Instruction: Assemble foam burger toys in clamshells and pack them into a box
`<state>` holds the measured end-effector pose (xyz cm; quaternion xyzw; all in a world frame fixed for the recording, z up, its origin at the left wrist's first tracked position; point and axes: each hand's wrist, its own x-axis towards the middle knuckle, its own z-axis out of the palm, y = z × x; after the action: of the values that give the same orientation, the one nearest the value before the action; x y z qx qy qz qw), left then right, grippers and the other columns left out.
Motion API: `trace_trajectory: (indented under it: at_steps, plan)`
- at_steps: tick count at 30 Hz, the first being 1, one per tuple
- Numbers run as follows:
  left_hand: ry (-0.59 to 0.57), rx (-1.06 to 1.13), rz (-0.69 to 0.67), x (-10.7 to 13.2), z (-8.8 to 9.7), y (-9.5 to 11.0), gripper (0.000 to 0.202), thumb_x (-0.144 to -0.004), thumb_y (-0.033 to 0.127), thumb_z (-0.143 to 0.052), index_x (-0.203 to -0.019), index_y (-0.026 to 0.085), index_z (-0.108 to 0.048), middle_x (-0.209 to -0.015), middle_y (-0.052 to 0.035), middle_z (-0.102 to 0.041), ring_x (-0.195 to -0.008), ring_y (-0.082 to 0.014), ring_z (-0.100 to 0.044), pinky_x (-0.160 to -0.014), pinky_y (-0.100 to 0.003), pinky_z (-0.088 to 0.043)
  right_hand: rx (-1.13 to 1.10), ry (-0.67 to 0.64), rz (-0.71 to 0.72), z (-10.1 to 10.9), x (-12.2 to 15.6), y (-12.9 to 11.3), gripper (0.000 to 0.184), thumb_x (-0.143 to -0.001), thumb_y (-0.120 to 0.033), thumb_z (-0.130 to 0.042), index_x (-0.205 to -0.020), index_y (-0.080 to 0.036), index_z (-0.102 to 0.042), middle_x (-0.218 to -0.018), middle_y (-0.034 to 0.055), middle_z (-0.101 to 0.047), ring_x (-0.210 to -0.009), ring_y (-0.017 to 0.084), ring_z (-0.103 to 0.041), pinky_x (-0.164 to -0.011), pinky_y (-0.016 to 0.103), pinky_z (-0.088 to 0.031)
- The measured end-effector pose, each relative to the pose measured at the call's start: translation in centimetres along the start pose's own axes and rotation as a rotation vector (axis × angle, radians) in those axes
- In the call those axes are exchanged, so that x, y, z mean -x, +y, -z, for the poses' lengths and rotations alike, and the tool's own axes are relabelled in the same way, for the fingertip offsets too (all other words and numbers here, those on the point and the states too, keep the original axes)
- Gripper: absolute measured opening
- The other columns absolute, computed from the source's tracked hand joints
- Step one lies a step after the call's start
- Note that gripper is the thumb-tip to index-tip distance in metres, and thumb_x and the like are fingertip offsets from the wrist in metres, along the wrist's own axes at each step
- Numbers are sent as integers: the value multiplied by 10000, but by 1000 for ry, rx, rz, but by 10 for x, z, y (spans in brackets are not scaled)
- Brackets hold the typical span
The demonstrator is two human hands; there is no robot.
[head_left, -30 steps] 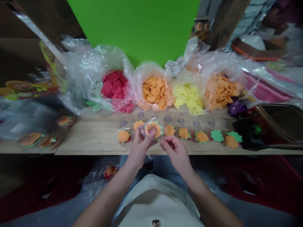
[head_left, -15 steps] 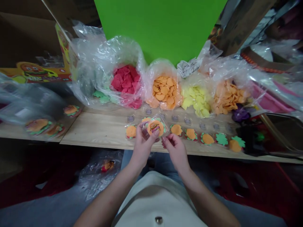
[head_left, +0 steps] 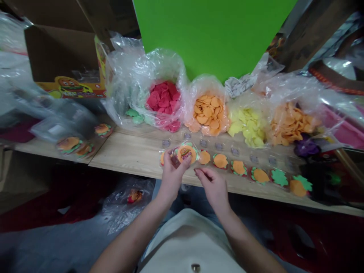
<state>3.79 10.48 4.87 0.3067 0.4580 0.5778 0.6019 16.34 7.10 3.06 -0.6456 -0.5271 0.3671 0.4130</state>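
Observation:
My left hand (head_left: 172, 176) is closed on a small clear plastic case (head_left: 185, 153) that holds an orange burger-shaped stack with a printed label, thumb pressed on its near edge. My right hand (head_left: 212, 184) hovers just right of the case with its fingers curled loosely and nothing in them. Both hands are over the front edge of a pale wooden shelf (head_left: 127, 157). A row of orange and green stacks (head_left: 237, 167) runs to the right along the shelf, with small clear lids (head_left: 218, 146) behind them.
Clear bags of foam pieces stand at the back: red (head_left: 162, 100), orange (head_left: 208, 112), yellow (head_left: 248, 123), orange (head_left: 291, 123). A green board (head_left: 213, 34) rises behind. Packed cases (head_left: 68, 144) and a printed carton (head_left: 72, 85) lie left. A bag (head_left: 127, 201) lies on the floor.
The view has swung to the left and slightly down, so the shelf and bags sit further right. Both hands stay together at the shelf edge, my left still gripping the case.

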Motion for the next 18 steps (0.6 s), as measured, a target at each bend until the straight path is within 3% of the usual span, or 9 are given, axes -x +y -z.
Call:
trace_trajectory:
  at_steps: [5, 7, 9, 11, 13, 16, 18]
  plan:
    - [-33, 80, -48, 12, 11, 8, 441, -715, 224, -663, -1066, 217, -396, -1050, -53, -566, -949, -159, -558, -844, -310, -455, -422, -206, -199, -23, -9, -2, 250, -734, -419, -602, -725, -172, -638, -639, 7, -596, -607, 125, -512, -564, 229, -420]
    - [-53, 106, -54, 15, 25, 9, 474, -699, 221, -680, -1079, 219, -396, -1055, -54, -564, -943, -161, -565, -835, -302, -457, -508, -302, -198, -38, -11, 2, 231, -725, -416, -616, -757, -187, -629, -679, 7, -609, -644, 129, -530, -609, 235, -441]
    - [-20, 89, -37, 13, 50, 10, 511, -673, 238, -704, -1093, 214, -413, -1066, -62, -559, -930, -168, -574, -814, -298, -465, -436, -481, -142, -57, -11, 4, 232, -755, -417, -581, -812, -197, -631, -750, 25, -634, -711, 148, -564, -671, 256, -457]
    - [119, 31, -26, 8, 86, 18, 494, -661, 293, -711, -1071, 191, -454, -1026, -72, -573, -879, -168, -586, -763, -285, -475, -220, -699, 25, -76, -9, 2, 237, -792, -401, -534, -855, -199, -641, -843, 52, -649, -812, 175, -582, -758, 286, -453]
    - [347, -56, -90, -2, 131, 40, 458, -664, 368, -693, -1026, 172, -491, -959, -70, -591, -812, -155, -589, -689, -254, -473, 32, -867, 245, -91, -6, 0, 232, -816, -363, -497, -882, -200, -648, -909, 66, -647, -887, 194, -578, -820, 305, -434]
    - [752, -242, -288, -26, 206, 95, 467, -663, 468, -648, -1003, 182, -503, -881, -36, -587, -687, -114, -565, -549, -199, -424, 296, -997, 448, -102, -2, 6, 228, -830, -289, -449, -894, -202, -650, -901, 62, -653, -864, 182, -594, -792, 279, -449]
    - [851, -283, -289, -48, 248, 130, 476, -642, 491, -651, -955, 168, -494, -745, 2, -549, -550, -76, -496, -466, -177, -357, 395, -1036, 508, -105, -2, 19, 227, -821, -243, -438, -884, -213, -654, -878, 53, -660, -832, 171, -607, -758, 256, -461]
